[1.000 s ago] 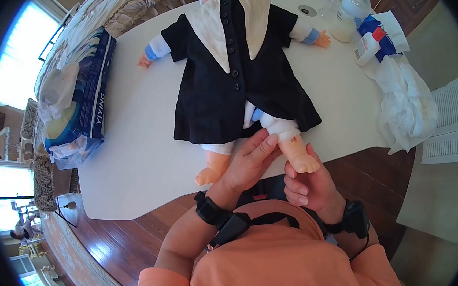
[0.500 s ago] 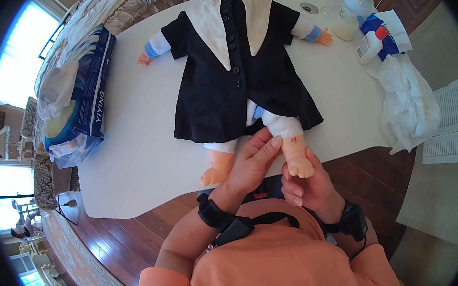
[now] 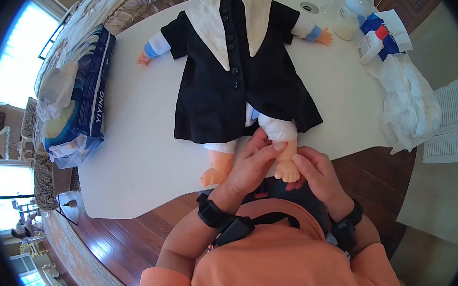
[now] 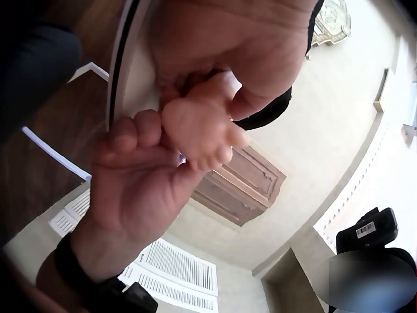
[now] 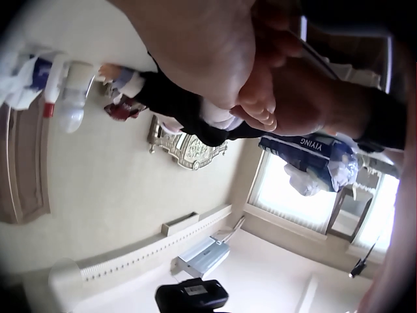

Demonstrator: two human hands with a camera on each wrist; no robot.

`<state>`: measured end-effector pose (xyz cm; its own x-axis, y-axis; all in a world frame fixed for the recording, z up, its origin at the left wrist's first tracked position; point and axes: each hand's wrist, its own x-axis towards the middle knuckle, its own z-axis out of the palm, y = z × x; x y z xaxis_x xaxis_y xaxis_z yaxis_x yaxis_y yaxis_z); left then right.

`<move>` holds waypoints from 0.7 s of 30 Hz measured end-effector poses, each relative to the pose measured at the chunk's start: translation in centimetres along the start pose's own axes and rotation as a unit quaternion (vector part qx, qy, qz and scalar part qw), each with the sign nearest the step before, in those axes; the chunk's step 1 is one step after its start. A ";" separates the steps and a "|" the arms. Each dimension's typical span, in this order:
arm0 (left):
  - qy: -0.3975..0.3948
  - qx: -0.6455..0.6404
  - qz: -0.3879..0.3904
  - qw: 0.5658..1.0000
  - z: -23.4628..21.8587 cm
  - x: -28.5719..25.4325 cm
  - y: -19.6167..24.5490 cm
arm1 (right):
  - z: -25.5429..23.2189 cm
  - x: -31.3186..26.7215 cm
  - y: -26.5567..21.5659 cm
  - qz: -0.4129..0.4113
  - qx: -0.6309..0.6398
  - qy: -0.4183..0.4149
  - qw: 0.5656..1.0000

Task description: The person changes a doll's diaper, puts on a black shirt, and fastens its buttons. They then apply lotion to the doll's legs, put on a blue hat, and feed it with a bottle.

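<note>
Head view: the doll (image 3: pixel 199 102) lies on its back on the table (image 3: pixel 129 172). The left hand (image 3: pixel 253 163) pinches the doll's lower leg (image 3: pixel 292 150) between thumb and fingers; the right hand (image 3: pixel 322 177) pinches the foot (image 3: pixel 286 171) below. Lying to the person's left of the doll is the pack (image 3: pixel 96 94); to its right, the red-capped bottle (image 3: pixel 369 47).

Left wrist view: the doll's foot shows its sole, with the hands around it.

Right wrist view: both hands crowd the doll's toes (image 5: pixel 264 117); shadow hides some fingers.
</note>
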<state>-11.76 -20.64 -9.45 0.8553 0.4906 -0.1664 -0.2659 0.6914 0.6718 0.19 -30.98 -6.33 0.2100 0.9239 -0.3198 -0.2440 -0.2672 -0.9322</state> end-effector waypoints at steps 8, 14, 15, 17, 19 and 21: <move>0.029 -0.023 0.003 0.999 0.6 -0.2 0.3 | -0.7 1.3 0.2 -0.169 -0.127 0.092 0.973; 0.052 -0.025 -0.011 0.998 0.6 -0.1 0.5 | -0.3 2.7 -0.2 -0.183 -0.114 0.106 0.971; 0.062 -0.025 -0.010 0.998 0.7 -0.1 0.5 | -0.3 2.9 -0.3 -0.183 -0.115 0.105 0.971; 0.053 -0.026 -0.014 0.998 0.5 -0.1 0.6 | -0.4 3.0 -0.7 -0.184 -0.128 0.111 0.968; 0.042 -0.026 -0.019 0.999 0.6 0.0 0.5 | -0.6 3.0 -1.1 -0.187 -0.141 0.119 0.965; 0.049 -0.047 0.005 0.998 0.8 0.1 0.6 | -0.8 3.1 -1.3 -0.211 -0.221 0.129 0.944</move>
<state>-11.47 -20.67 -8.48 0.8063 0.5434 -0.2335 -0.3182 0.7313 0.6033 1.95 -27.99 -6.20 0.4373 0.8916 0.1172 0.3189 -0.0319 -0.9473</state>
